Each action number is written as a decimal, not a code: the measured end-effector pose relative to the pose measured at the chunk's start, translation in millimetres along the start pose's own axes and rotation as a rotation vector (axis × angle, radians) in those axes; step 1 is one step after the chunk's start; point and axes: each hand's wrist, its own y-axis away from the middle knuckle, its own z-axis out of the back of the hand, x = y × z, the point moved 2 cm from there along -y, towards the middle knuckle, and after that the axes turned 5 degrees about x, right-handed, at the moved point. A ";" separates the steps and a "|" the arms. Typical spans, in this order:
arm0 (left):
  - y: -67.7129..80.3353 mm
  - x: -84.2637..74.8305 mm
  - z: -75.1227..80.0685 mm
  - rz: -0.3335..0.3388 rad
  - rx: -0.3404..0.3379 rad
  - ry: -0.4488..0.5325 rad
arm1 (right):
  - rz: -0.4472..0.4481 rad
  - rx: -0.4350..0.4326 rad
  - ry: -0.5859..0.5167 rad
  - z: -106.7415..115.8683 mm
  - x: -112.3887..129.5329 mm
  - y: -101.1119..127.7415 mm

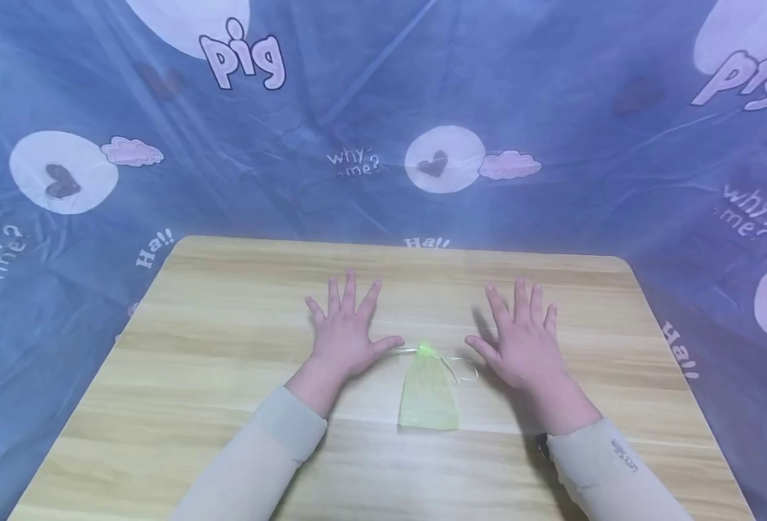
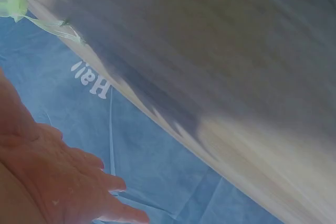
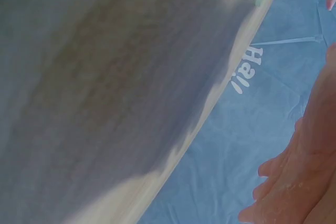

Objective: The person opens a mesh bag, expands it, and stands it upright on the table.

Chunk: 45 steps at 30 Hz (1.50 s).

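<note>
A small light-green mesh drawstring pouch (image 1: 428, 396) lies on the wooden table (image 1: 214, 347), its gathered neck pointing away from me and its pale cords (image 1: 464, 367) trailing to the right. My left hand (image 1: 347, 331) lies flat on the table just left of the pouch, fingers spread, thumb close to the neck. My right hand (image 1: 520, 339) lies flat to the right of it, fingers spread, thumb near the cord loop. Neither hand holds anything. The left wrist view shows my left hand (image 2: 58, 182) open and a corner of the pouch (image 2: 11, 3); the right wrist view shows my right hand (image 3: 299, 182).
A blue printed cloth (image 1: 383, 123) with white circles, pink clouds and lettering hangs behind and around the table. The table's far edge (image 1: 396, 244) runs just beyond my fingertips.
</note>
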 end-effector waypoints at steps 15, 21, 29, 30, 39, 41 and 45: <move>-2.3 -4.4 5.4 -0.116 -0.031 0.061 | 0.057 -0.035 -0.016 3.2 6.3 -1.8; -2.7 -13.8 10.5 -0.187 -0.005 0.097 | 0.143 -0.055 -0.021 3.1 27.0 -0.5; -2.6 -30.3 1.1 -0.212 0.152 0.225 | 0.176 0.037 -0.116 -7.4 41.0 -4.3; -3.8 -30.9 0.1 -0.209 0.160 0.239 | 0.171 0.053 -0.135 -8.7 41.4 -5.0; -10.9 -19.5 -3.9 -0.085 0.221 0.559 | 0.069 0.150 -0.389 -17.2 39.5 -9.1; -10.0 -17.5 -6.5 -0.077 0.244 0.597 | 0.079 0.170 -0.421 -19.9 39.9 -7.2; -6.6 -17.1 -10.5 -0.055 0.285 0.641 | 0.123 0.205 -0.421 -25.4 43.6 -4.4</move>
